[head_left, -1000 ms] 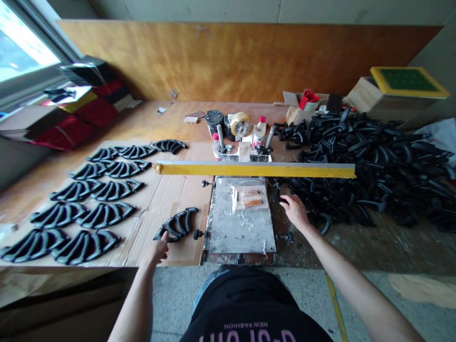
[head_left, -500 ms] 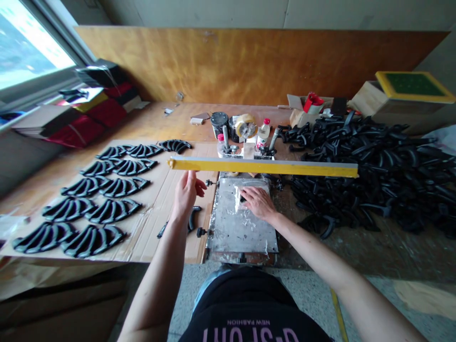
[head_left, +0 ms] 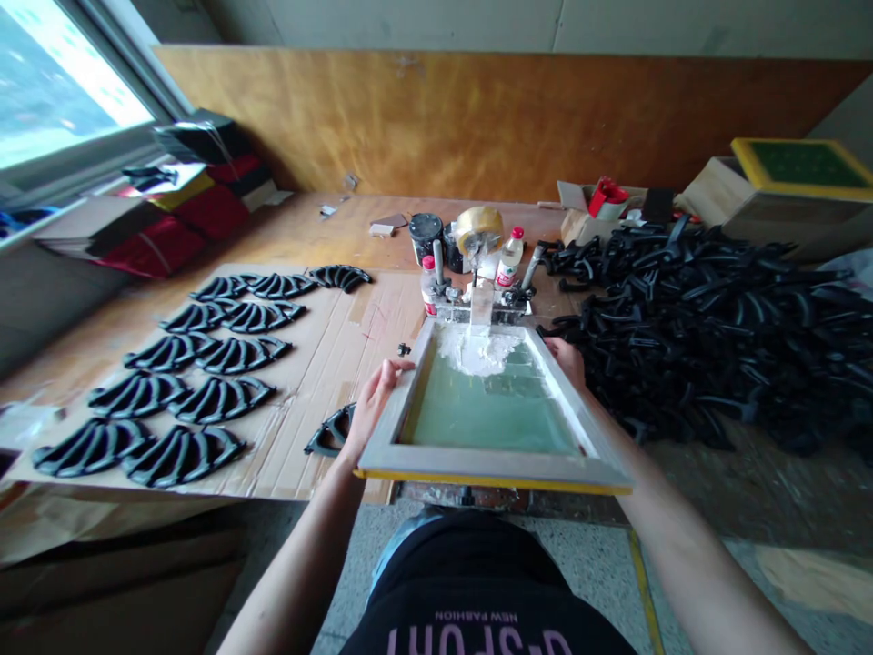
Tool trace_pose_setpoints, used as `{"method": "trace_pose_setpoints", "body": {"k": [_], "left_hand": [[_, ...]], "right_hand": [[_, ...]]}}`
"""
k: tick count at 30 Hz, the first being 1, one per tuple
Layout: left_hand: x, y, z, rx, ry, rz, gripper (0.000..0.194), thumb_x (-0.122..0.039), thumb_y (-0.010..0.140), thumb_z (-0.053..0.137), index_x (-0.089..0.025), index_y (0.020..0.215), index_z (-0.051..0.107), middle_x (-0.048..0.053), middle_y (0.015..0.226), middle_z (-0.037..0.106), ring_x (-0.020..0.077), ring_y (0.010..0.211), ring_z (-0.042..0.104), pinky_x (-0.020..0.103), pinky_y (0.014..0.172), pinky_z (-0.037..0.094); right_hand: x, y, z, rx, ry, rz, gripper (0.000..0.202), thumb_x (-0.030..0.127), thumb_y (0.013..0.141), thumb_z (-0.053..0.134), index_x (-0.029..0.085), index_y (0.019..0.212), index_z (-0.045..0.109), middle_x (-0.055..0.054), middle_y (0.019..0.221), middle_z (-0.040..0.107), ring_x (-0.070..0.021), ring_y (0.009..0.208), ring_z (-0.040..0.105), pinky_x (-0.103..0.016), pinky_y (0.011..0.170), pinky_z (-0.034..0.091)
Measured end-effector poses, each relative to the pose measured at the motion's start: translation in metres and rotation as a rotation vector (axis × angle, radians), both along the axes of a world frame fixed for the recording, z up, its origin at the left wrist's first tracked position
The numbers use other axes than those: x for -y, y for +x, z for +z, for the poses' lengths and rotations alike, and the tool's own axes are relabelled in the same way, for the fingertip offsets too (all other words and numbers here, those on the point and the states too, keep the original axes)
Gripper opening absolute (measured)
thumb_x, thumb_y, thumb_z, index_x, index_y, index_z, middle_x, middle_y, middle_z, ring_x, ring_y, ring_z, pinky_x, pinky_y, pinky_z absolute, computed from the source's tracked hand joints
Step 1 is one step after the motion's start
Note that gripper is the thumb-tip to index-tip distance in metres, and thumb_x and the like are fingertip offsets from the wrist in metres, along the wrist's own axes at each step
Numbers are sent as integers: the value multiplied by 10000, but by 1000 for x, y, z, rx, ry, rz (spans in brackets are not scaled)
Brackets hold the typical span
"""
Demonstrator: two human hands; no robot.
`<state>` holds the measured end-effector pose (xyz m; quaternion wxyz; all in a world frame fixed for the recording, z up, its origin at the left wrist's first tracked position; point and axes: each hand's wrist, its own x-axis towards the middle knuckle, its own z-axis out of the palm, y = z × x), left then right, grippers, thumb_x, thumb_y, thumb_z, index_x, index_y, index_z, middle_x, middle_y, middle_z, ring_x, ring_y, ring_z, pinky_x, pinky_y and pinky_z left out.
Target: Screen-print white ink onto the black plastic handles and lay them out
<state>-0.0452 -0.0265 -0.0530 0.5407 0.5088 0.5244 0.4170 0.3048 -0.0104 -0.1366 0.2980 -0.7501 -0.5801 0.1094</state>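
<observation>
A screen-printing frame [head_left: 487,459], with grey rails, a yellow lower edge and green mesh, lies lowered over the work plate and hides it. White ink [head_left: 477,353] is heaped on the mesh at its far end, where a pale squeegee [head_left: 481,305] stands. At the left rail, my left hand [head_left: 374,396] has its thumb and fingers against the edge. My right hand [head_left: 568,360] is closed at the right rail, its fingers partly hidden, close to a small dark piece. A black ribbed, fan-shaped part [head_left: 331,431] sits beside my left wrist.
Rows of black fan-shaped parts [head_left: 181,452] lie on cardboard at left. A large heap of black parts [head_left: 688,337] fills the right side. Behind the frame stand bottles [head_left: 509,259], a dark tub [head_left: 426,238] and a tape roll [head_left: 479,227]. Boxes [head_left: 713,191] stand at far right.
The screen frame has swung down from a raised, edge-on position over the plate. My right hand has moved from the plate to the right rail; my left hand has come to the left rail.
</observation>
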Motion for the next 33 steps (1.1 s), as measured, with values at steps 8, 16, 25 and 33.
{"method": "trace_pose_setpoints", "body": {"k": [8,16,25,33], "left_hand": [[21,-7,-94,-94,-212,-80,771,-575,757,627,-188,1405,470,-8,724,592,131,597,538,226,533,407],[20,-4,-98,-128,-205,-55,816,-594,723,647,-181,1408,484,-28,683,570,117,560,516,232,530,401],[21,-6,-87,-106,-243,-74,787,-573,745,648,-202,1417,472,3,753,631,142,611,564,243,554,433],[14,-7,-25,3,-201,-24,490,-634,844,494,-209,1017,666,7,781,663,135,610,549,235,531,418]], "right_hand": [[-49,-61,39,259,244,313,601,242,838,638,167,1402,444,-155,1409,450,-301,1281,424,-464,1088,362],[-62,-88,33,434,-51,394,131,226,886,598,157,995,622,-111,991,664,-244,973,572,-322,831,452],[-62,-81,42,321,-73,433,375,265,839,663,218,1203,590,-54,1053,691,-219,946,629,-294,802,468],[-63,-20,61,220,145,98,493,361,928,510,224,1399,464,-96,1068,673,-246,929,630,-374,856,472]]}}
